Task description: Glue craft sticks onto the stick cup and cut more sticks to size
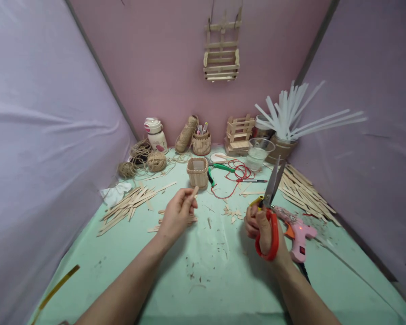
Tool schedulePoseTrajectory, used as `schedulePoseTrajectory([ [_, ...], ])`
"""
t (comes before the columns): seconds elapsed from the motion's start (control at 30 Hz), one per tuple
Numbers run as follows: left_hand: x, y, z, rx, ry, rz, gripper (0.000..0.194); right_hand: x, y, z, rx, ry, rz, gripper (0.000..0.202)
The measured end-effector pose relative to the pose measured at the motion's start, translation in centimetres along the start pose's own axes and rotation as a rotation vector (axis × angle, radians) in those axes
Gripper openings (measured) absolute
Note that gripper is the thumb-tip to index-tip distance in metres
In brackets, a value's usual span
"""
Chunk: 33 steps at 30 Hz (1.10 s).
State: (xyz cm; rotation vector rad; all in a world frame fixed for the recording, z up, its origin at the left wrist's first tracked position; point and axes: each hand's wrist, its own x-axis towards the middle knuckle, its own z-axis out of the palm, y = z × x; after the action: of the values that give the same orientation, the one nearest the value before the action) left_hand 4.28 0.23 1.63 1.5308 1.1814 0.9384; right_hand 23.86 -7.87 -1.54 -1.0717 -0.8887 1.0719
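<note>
My left hand (180,208) pinches a short wooden craft stick (195,190) between thumb and fingers, its tip pointing up. Just behind it stands a small basket (197,172) made of craft sticks with a braided rim. In my right hand (264,228) are red-handled scissors (268,234), held upright with the blades (274,185) parted. Nothing lies between the blades. Several cut sticks (160,223) lie partly hidden under my left hand. Small wood clippings (233,213) are scattered on the table between my hands.
A pink glue gun (301,237) with a lit red light lies right of my right hand. Stick piles (130,205) flank both sides. Green-handled pliers (223,167), red cord (242,169) and a plastic cup (257,153) sit behind. White glue sticks (287,113) fan out from a jar.
</note>
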Motion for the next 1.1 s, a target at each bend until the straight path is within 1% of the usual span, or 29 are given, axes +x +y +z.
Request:
schedulePoseTrajectory([
  [0.1,0.2,1.1,3.1,-0.283,-0.160,-0.131,0.024,-0.6,0.1,0.3,0.029,-0.021,0.055,0.048],
  [0.17,0.1,1.1,5.0,-0.434,-0.211,-0.194,0.028,-1.4,0.2,0.4,0.022,-0.022,0.126,0.049],
  [0.23,-0.2,0.5,6.4,-0.519,-0.226,-0.243,0.031,-2.6,0.1,0.2,-0.022,-0.042,0.194,0.049],
  [0.33,-1.0,-0.9,7.5,-0.565,-0.203,-0.312,0.031,-4.5,-0.4,-0.5,-0.088,-0.121,0.328,0.049],
  [0.4,-1.5,-1.6,7.8,-0.582,-0.199,-0.339,0.030,-5.6,-0.9,-1.1,-0.098,-0.159,0.447,0.049],
  [0.47,-1.8,-2.0,7.8,-0.593,-0.186,-0.343,0.029,-6.5,-1.6,-1.5,-0.121,-0.166,0.528,0.048],
  [0.6,-1.8,-2.2,7.9,-0.560,-0.133,-0.329,0.025,-7.7,-2.9,-1.7,-0.259,-0.190,0.622,0.046],
  [0.7,-1.8,-2.2,8.0,-0.541,-0.139,-0.331,0.025,-8.4,-3.2,-1.7,-0.322,-0.196,0.710,0.048],
  [0.77,-1.9,-2.3,8.0,-0.545,-0.143,-0.326,0.025,-8.6,-3.1,-1.6,-0.308,-0.198,0.762,0.047],
  [0.9,-2.0,-2.5,8.0,-0.599,-0.170,-0.333,0.026,-8.3,-3.2,-1.6,-0.317,-0.250,0.758,0.043],
  [1.03,-2.0,-2.4,7.8,-0.636,-0.250,-0.350,0.027,-7.8,-4.1,-1.6,-0.430,-0.296,0.725,0.044],
  [1.1,-2.1,-2.1,7.7,-0.623,-0.277,-0.363,0.027,-7.7,-4.5,-1.5,-0.503,-0.330,0.673,0.044],
])
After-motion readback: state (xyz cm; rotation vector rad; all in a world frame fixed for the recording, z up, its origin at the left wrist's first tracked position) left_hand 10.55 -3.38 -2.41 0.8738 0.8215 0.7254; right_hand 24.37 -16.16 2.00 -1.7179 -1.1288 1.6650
